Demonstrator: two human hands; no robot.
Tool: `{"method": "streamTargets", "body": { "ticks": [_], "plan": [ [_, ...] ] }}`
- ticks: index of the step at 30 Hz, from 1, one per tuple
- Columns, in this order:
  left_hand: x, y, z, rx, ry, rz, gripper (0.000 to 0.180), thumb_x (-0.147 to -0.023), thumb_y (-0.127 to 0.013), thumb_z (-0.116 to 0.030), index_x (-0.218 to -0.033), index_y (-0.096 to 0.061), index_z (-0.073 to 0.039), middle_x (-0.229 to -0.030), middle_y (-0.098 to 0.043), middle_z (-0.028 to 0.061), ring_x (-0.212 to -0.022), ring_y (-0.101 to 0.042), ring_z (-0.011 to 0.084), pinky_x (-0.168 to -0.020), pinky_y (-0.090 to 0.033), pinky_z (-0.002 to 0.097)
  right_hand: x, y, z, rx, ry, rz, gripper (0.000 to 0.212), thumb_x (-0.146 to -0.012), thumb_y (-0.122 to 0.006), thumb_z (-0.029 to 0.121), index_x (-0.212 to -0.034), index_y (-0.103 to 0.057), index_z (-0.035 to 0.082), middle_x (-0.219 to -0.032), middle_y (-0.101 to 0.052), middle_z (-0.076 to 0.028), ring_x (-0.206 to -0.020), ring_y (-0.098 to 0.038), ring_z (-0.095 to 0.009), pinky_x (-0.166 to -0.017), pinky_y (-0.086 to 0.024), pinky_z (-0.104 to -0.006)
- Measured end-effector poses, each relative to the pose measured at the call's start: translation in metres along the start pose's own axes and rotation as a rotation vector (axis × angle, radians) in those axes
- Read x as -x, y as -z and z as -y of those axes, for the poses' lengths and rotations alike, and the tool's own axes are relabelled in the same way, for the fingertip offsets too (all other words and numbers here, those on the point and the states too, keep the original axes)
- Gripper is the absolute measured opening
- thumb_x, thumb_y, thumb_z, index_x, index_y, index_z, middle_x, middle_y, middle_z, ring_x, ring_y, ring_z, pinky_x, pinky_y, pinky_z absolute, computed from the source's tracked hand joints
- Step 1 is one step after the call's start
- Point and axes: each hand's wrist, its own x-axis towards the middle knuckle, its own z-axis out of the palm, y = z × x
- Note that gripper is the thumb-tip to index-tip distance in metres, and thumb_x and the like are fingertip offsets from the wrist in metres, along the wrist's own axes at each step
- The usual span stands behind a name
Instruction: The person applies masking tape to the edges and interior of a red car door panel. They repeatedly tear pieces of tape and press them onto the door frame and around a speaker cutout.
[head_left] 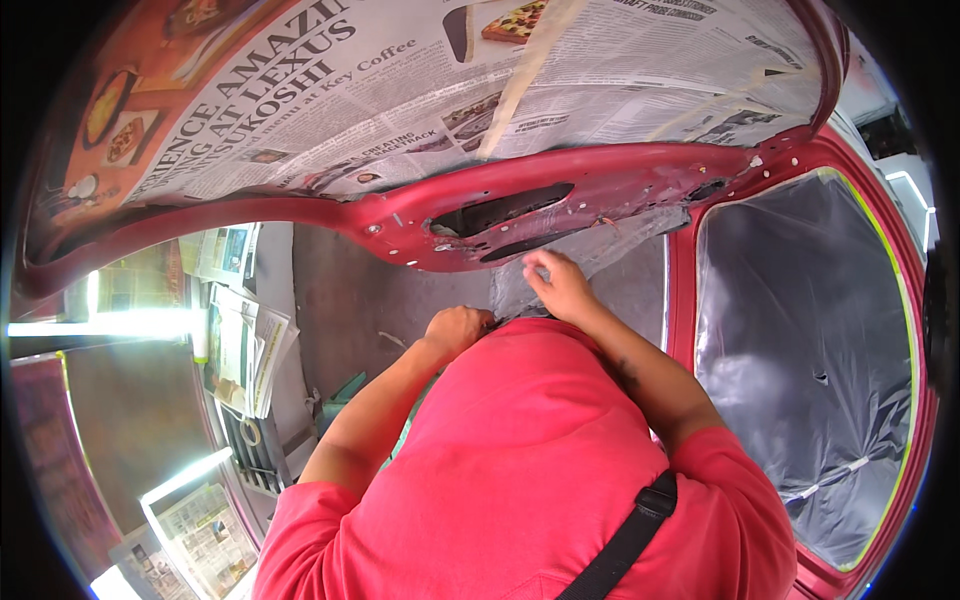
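My left hand (pixel 460 328) is closed just in front of my body at waist height. Its fingertips are hidden, so what they hold, if anything, does not show. Higher and to the right, my right hand (pixel 558 283) has its fingers curled in toward the thumb. Whatever might be between them is too small or hidden to name. The right hand is close below the lower edge of a red car panel (pixel 655 180), which has dark openings and small holes in it. Greyish translucent sheeting (pixel 625 243) hangs under that panel, behind the right hand.
Taped newspaper (pixel 400 90) covers the area above the red panel. On the right, dark plastic film (pixel 800 350) masks a window opening in a red frame. Newspapers (pixel 245 345) hang at the left, near a roll of tape (pixel 249 432) and a bright lamp (pixel 130 323).
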Motion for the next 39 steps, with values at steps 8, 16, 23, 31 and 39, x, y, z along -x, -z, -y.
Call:
{"method": "streamTargets", "body": {
  "ticks": [8, 16, 23, 31, 39],
  "plan": [
    [-0.004, 0.093, -0.028, -0.258, 0.086, -0.636, 0.012, -0.098, -0.062, -0.027, -0.099, -0.066, -0.015, -0.073, -0.071, 0.0153, -0.068, -0.071, 0.0386, -0.062, -0.057, 0.0517, 0.039, 0.018, 0.000, 0.301, 0.023, -0.367, 0.056, -0.087, -0.076, 0.032, -0.136, -0.060, 0.008, -0.141, -0.055, -0.019, -0.131, -0.050, -0.040, -0.109, -0.040, -0.0497],
    [-0.023, 0.133, -0.021, -0.594, 0.037, -0.829, 0.009, -0.095, -0.064, -0.023, -0.094, -0.066, -0.015, -0.079, -0.072, 0.0087, -0.070, -0.072, 0.0321, -0.059, -0.057, 0.0458, 0.028, 0.028, -0.141, -1.162, -1.040, -0.349, 0.048, -0.104, -0.057, 0.031, -0.144, -0.050, 0.005, -0.136, -0.062, -0.017, -0.124, -0.061, -0.029, -0.106, -0.043, -0.0485],
    [-0.025, 0.129, -0.022, -0.684, -0.059, -0.879, 0.004, -0.089, -0.065, -0.017, -0.093, -0.065, -0.017, -0.079, -0.068, 0.0032, -0.071, -0.070, 0.0272, -0.058, -0.056, 0.0426, -0.010, 0.036, -0.133, -1.367, -0.892, -0.217, 0.077, -0.101, -0.052, 0.062, -0.147, -0.045, 0.001, -0.138, -0.062, -0.018, -0.124, -0.060, -0.031, -0.102, -0.045, -0.0471],
    [-0.016, 0.130, -0.027, -0.734, -0.113, -0.891, 0.007, -0.086, -0.065, -0.016, -0.092, -0.062, -0.019, -0.076, -0.063, 0.0012, -0.069, -0.068, 0.0235, -0.056, -0.055, 0.0378, -0.080, 0.002, -0.043, -1.385, -0.737, 0.223, 0.063, -0.097, -0.061, 0.062, -0.124, -0.056, 0.006, -0.114, -0.071, -0.012, -0.102, -0.069, -0.028, -0.086, -0.050, -0.0439],
    [0.013, 0.106, -0.015, -0.335, 0.241, -0.739, 0.024, -0.089, -0.074, -0.037, -0.102, -0.076, -0.016, -0.089, -0.071, 0.0064, -0.080, -0.072, 0.0301, -0.070, -0.057, 0.0441, -0.084, 0.023, -0.028, -1.594, -0.706, 0.158, 0.028, -0.097, -0.069, 0.026, -0.113, -0.055, 0.008, -0.111, -0.070, -0.016, -0.102, -0.068, -0.028, -0.088, -0.052, -0.0452]
  ]
}}
